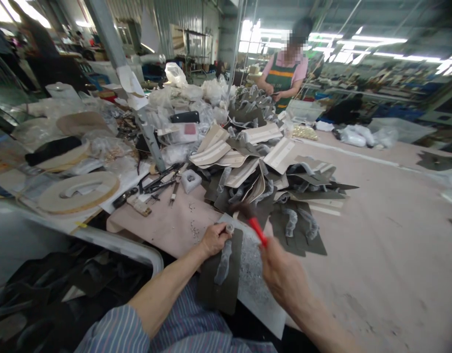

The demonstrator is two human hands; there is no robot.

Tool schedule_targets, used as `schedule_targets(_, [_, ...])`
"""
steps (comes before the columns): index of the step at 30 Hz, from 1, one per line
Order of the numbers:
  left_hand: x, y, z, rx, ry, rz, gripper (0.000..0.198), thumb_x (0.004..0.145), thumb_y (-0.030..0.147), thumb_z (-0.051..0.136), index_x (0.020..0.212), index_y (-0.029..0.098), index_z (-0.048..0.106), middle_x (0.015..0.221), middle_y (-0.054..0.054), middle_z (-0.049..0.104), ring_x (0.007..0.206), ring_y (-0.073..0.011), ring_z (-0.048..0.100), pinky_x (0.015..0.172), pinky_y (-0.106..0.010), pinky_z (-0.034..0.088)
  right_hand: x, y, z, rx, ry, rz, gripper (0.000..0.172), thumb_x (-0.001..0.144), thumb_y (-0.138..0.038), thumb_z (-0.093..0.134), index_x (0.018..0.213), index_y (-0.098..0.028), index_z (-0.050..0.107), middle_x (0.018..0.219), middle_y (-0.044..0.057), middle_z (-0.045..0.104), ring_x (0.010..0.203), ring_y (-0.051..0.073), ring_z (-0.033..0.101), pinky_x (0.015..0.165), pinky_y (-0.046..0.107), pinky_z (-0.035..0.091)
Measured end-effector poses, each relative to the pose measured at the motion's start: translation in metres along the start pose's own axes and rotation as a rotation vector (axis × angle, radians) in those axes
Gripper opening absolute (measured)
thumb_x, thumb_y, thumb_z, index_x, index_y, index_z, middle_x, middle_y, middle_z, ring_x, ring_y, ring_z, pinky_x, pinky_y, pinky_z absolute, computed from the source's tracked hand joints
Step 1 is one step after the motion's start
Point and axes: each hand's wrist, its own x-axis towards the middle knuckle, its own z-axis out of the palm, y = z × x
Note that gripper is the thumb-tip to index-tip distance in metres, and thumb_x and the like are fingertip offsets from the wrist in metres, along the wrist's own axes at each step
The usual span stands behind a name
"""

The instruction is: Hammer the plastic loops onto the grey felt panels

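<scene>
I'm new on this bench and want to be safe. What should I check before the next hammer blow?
Red-handled hammer gripped in right hand: ok.
Small metal fitting pinched in left hand: ok.
Left fingers clear of the strike point: not ok, they sit right beside the fitting.
Dark olive panel lying flat on the clear plastic sheet: ok.
Fitting lined up on the panel: cannot tell, the left hand hides it.

This is a large factory workshop, shown by the corrugated metal wall point(185, 24), grey steel column point(108, 34) and overhead strip lights point(376, 41) above a long worktop point(163, 220) heaped with cut sheet pieces point(299, 230) and plastic bags point(176, 76), with a co-worker point(282, 68) in a green apron.
</scene>
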Motion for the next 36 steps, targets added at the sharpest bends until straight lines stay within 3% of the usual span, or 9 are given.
schedule_targets(4, [-0.001, 0.000, 0.001, 0.012, 0.008, -0.021, 0.019, 0.077, 0.015, 0.060, 0.093, 0.019, 0.070, 0.078, 0.000, 0.068, 0.076, -0.0171, 0.062, 0.074, -0.026, 0.048, -0.004, 0.016, 0.021, -0.100, -0.247, 0.046, 0.022, 0.091, -0.039, 0.038, 0.077, -0.023, 0.046, 0.053, -0.001, 0.048, 0.046, 0.015, 0.043, 0.049, 0.028, 0.023])
schedule_targets(10, [-0.002, 0.005, -0.002, 0.019, -0.005, -0.012, 0.012, 0.078, 0.015, 0.060, 0.087, 0.017, 0.068, 0.081, -0.001, 0.070, 0.079, -0.0174, 0.064, 0.076, -0.025, 0.048, -0.017, 0.064, 0.031, -0.012, -0.287, 0.225, 0.029, 0.092, -0.043, 0.030, 0.071, -0.024, 0.040, 0.058, 0.002, 0.053, 0.056, 0.018, 0.053, 0.054, 0.029, 0.036])
schedule_targets(14, [-0.002, 0.006, -0.003, -0.011, 0.011, -0.004, 0.013, 0.076, 0.015, 0.063, 0.087, 0.017, 0.069, 0.082, -0.001, 0.071, 0.079, -0.0174, 0.064, 0.076, -0.025, 0.049, -0.039, 0.086, 0.046, -0.256, -0.332, 0.303, 0.031, 0.097, -0.032, 0.028, 0.086, -0.019, 0.054, 0.070, 0.009, 0.061, 0.064, 0.023, 0.060, 0.057, 0.032, 0.039])
schedule_targets(18, [-0.002, 0.008, -0.003, -0.054, 0.026, -0.024, 0.012, 0.073, 0.016, 0.065, 0.084, 0.016, 0.070, 0.079, -0.001, 0.071, 0.076, -0.0167, 0.064, 0.074, -0.025, 0.048, -0.035, 0.048, 0.050, -0.481, -0.140, -0.053, 0.039, 0.092, -0.017, 0.042, 0.129, -0.014, 0.050, 0.128, 0.019, 0.055, 0.106, 0.030, 0.056, 0.080, 0.038, 0.044])
schedule_targets(20, [-0.001, 0.008, 0.000, -0.124, 0.036, -0.062, 0.013, 0.071, 0.016, 0.067, 0.084, 0.016, 0.070, 0.078, -0.001, 0.072, 0.075, -0.0165, 0.065, 0.073, -0.025, 0.049, -0.025, 0.017, 0.053, -0.437, -0.190, -0.313, 0.054, 0.087, -0.009, 0.046, 0.139, -0.021, 0.043, 0.144, 0.014, 0.044, 0.114, 0.028, 0.050, 0.088, 0.039, 0.042])
schedule_targets(25, [0.012, 0.009, 0.001, -0.443, 0.219, -0.246, 0.027, 0.060, 0.021, 0.079, 0.083, 0.014, 0.068, 0.075, -0.001, 0.072, 0.069, -0.0164, 0.066, 0.069, -0.025, 0.052, -0.006, -0.033, 0.072, -0.454, -0.401, -0.641, 0.020, 0.084, -0.012, 0.055, 0.100, -0.021, 0.060, 0.125, 0.011, 0.056, 0.099, 0.026, 0.053, 0.083, 0.039, 0.042])
schedule_targets(29, [0.022, 0.049, -0.034, -0.622, 0.567, -0.181, 0.029, 0.064, 0.029, 0.082, 0.080, 0.013, 0.064, 0.074, -0.003, 0.072, 0.069, -0.0160, 0.067, 0.070, -0.027, 0.054, 0.001, -0.049, 0.068, -0.605, -0.315, -0.425, 0.013, 0.092, -0.014, 0.045, 0.092, -0.018, 0.058, 0.091, 0.011, 0.063, 0.079, 0.026, 0.061, 0.071, 0.038, 0.044])
schedule_targets(33, [0.017, 0.104, -0.075, -0.514, 0.501, 0.105, 0.030, 0.068, 0.027, 0.083, 0.089, 0.014, 0.067, 0.085, -0.006, 0.075, 0.079, -0.0178, 0.070, 0.077, -0.030, 0.055, 0.012, -0.061, 0.046, -0.614, -0.245, -0.073, 0.025, 0.100, -0.037, 0.040, 0.097, -0.017, 0.055, 0.079, 0.012, 0.066, 0.070, 0.027, 0.067, 0.060, 0.033, 0.043])
schedule_targets(36, [0.009, 0.109, -0.070, -0.489, 0.391, 0.103, 0.027, 0.070, 0.024, 0.081, 0.091, 0.015, 0.067, 0.084, -0.004, 0.075, 0.078, -0.0171, 0.069, 0.075, -0.028, 0.056, 0.012, -0.057, 0.051, -0.495, -0.273, 0.121, 0.027, 0.100, -0.040, 0.043, 0.106, -0.016, 0.054, 0.078, 0.011, 0.070, 0.074, 0.026, 0.070, 0.060, 0.030, 0.044])
